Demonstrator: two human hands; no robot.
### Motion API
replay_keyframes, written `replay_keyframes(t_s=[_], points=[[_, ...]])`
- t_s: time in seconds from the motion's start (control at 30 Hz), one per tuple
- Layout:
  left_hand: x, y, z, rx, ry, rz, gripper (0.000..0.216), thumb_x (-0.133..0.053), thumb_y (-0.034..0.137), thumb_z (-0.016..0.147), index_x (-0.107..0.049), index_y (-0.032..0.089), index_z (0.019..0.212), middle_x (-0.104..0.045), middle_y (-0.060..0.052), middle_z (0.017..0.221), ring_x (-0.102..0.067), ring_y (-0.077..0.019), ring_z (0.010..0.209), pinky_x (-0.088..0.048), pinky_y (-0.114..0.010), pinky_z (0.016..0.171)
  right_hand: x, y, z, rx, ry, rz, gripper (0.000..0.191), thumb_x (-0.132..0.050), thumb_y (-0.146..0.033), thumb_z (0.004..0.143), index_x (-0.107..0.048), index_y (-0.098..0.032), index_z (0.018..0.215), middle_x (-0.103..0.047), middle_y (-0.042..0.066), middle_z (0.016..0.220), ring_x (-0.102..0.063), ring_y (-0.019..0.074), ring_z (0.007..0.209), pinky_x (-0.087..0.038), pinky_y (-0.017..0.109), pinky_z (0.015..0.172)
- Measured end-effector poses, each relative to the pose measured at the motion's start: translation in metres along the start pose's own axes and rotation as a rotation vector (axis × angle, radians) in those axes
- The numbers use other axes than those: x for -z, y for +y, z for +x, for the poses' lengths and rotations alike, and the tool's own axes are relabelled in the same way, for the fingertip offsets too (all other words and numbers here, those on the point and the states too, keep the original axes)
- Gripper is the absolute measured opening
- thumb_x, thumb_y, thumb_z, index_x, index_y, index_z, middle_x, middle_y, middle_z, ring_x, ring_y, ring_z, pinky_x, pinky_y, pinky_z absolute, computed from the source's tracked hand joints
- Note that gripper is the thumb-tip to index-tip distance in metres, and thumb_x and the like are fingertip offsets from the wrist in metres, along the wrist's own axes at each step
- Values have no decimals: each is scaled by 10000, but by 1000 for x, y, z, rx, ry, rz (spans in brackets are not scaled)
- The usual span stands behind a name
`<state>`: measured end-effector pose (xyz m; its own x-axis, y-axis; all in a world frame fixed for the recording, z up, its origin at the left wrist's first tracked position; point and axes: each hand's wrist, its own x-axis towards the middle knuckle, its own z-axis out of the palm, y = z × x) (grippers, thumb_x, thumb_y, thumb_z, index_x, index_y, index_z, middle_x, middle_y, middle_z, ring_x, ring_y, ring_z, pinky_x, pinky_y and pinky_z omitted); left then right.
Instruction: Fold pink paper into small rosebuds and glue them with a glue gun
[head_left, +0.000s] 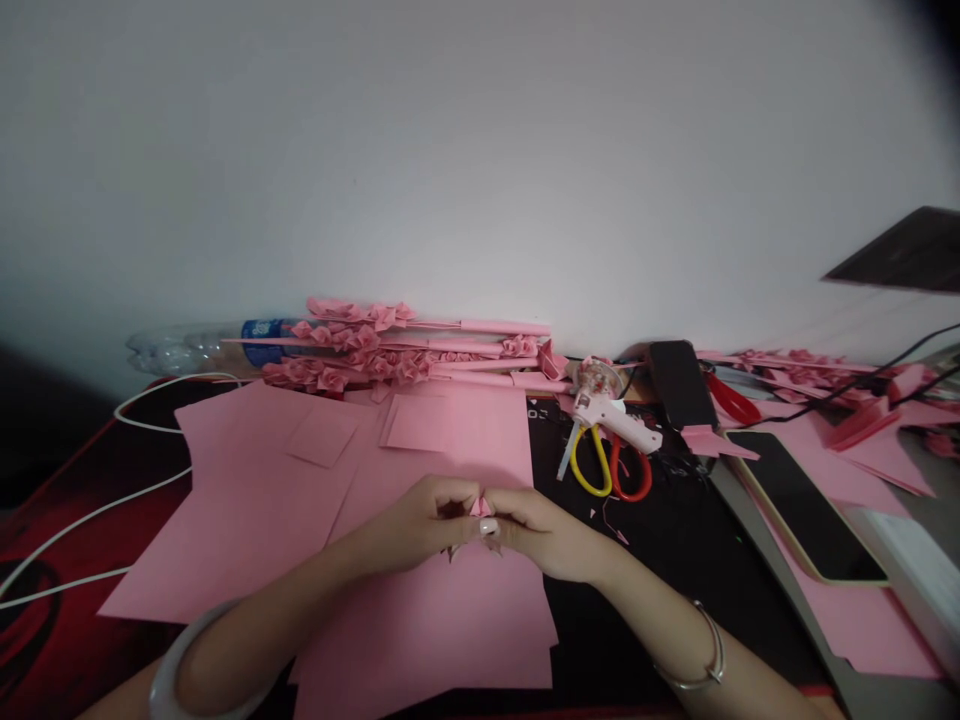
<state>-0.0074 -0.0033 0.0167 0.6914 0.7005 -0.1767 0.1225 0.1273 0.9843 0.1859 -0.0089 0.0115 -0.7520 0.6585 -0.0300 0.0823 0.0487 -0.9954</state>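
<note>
Between the fingertips of both hands is a small piece of folded pink paper (480,507), mostly covered by the thumbs and fingers. My left hand (431,520) pinches it from the left, and my right hand (536,528) pinches it from the right, with the thumbs meeting in front. Large pink paper sheets (442,635) lie beneath the hands. A stack of small pink paper squares (418,423) sits just beyond them, and a single pink square (322,435) lies farther left.
Folded pink paper flowers on stems (375,345) lie along the wall beside a plastic bottle (187,348). Scissors (592,465) and a white glue gun (619,422) lie to the right. Farther right are a dark phone (682,385), another phone (810,510) and a white box (911,565).
</note>
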Motion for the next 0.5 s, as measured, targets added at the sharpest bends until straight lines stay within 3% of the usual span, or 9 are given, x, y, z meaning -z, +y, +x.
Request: replay_keyframes(t_s=[0.33, 0.5], points=[[0, -17, 2, -32, 53, -41, 350, -534, 391, 873, -505, 151, 620, -460, 50, 532, -417, -71, 480, -330, -186, 474, -4, -1, 1, 4, 21, -23, 161, -453, -243, 946, -556, -161, 855, -485, -11, 732, -460, 111, 649, -398, 238, 600], [-3, -21, 3, -37, 102, -6, 346, -471, 432, 909, -503, 162, 695, -459, 52, 565, -420, -76, 492, -341, -188, 474, -7, 4, 1, 9, 111, -36, 212, -441, -276, 949, -525, -159, 793, -476, -20, 677, -427, 105, 592, -352, 236, 548]])
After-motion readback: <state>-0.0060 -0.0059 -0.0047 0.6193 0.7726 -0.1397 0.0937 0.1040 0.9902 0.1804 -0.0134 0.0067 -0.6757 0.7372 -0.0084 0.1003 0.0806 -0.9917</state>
